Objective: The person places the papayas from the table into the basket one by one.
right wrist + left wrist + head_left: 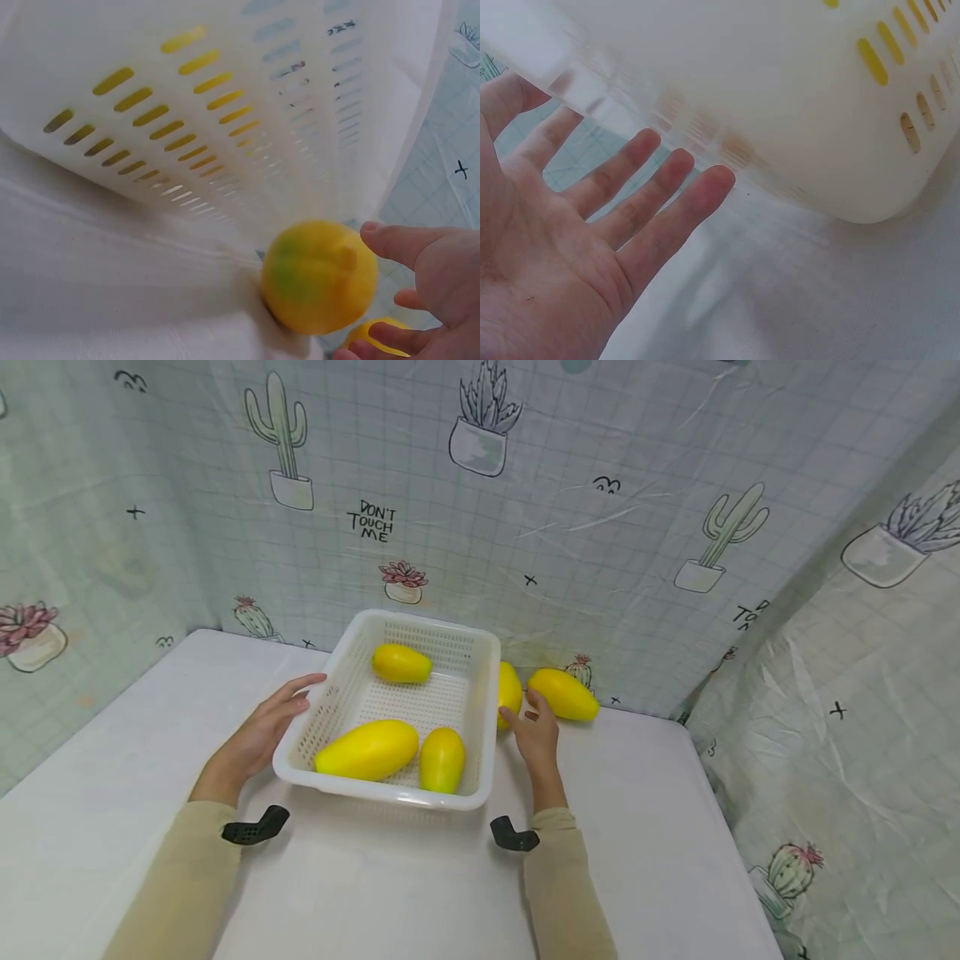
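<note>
A white plastic basket with slotted sides holds a large yellow papaya and two smaller papayas. My left hand is at the basket's left side, its spread fingertips right at the wall in the left wrist view. To the right of the basket, my right hand has its fingers parted between two more papayas. Its thumb tip is at the papaya beside the basket wall, partly hidden by the basket in the head view. The other fingers are close to the outer papaya.
A white table carries everything. Behind it and on both sides hangs a curtain printed with cacti, close to the table's back edge. A black camera mount sits on my left wrist, another mount on the right.
</note>
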Action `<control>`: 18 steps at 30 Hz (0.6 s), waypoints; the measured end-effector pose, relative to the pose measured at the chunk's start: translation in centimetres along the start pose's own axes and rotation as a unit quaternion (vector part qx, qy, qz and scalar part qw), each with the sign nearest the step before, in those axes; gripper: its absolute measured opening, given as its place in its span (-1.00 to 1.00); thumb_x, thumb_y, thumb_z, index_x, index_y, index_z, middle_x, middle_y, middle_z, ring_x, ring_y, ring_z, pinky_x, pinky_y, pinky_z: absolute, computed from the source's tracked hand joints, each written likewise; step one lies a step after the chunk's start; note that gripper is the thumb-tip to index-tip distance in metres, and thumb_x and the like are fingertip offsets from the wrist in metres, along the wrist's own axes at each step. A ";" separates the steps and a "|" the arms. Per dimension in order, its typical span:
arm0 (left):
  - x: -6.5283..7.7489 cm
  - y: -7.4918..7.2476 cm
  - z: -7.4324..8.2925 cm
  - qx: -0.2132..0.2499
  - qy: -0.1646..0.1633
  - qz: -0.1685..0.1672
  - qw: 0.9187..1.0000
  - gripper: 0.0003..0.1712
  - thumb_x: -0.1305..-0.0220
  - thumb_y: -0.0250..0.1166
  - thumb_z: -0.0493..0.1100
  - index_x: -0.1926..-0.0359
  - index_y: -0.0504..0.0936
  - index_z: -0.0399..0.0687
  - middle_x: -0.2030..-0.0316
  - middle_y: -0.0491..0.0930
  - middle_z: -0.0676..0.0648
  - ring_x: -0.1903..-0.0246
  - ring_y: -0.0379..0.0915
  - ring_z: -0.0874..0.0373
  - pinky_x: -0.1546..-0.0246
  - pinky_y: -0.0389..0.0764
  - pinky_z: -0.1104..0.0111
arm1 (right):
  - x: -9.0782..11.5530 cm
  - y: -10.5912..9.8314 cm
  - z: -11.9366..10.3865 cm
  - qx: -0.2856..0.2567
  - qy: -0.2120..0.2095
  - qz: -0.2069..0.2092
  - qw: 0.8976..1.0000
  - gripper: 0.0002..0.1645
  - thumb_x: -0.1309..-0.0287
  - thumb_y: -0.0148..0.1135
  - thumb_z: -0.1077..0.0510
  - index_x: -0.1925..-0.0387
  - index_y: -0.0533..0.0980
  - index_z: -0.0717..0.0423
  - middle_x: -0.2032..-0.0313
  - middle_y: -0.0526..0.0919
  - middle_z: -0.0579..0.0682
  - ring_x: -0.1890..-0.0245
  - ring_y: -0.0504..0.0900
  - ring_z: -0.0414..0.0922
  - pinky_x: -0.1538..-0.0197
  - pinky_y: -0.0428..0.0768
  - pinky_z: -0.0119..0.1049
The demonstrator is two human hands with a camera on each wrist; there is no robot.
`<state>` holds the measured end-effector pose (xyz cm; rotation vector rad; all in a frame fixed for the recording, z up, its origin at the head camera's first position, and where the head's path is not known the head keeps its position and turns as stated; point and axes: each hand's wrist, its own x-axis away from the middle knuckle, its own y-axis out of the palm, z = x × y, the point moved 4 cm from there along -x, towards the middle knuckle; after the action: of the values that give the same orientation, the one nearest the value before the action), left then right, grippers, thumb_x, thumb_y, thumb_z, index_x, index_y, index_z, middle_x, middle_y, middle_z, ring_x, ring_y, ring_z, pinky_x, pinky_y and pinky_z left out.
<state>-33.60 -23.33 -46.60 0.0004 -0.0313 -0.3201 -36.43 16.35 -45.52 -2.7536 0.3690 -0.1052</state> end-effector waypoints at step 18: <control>-0.1 -0.2 -0.2 -0.014 -0.004 0.009 1.000 -0.46 -0.39 -0.14 0.09 -0.36 0.04 0.39 -0.37 0.03 0.01 -0.11 0.32 0.29 0.03 0.51 0.43 | -0.9 0.8 0.3 0.018 -0.024 0.007 1.000 -0.22 0.01 0.29 -0.07 -0.26 0.24 -0.08 -0.25 0.30 -0.01 -0.19 0.31 0.07 -0.16 0.38 -0.02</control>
<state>-33.71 -23.48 -46.75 -0.0292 -0.0341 -0.3029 -37.44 15.92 -46.12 -2.7118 0.3687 -0.0429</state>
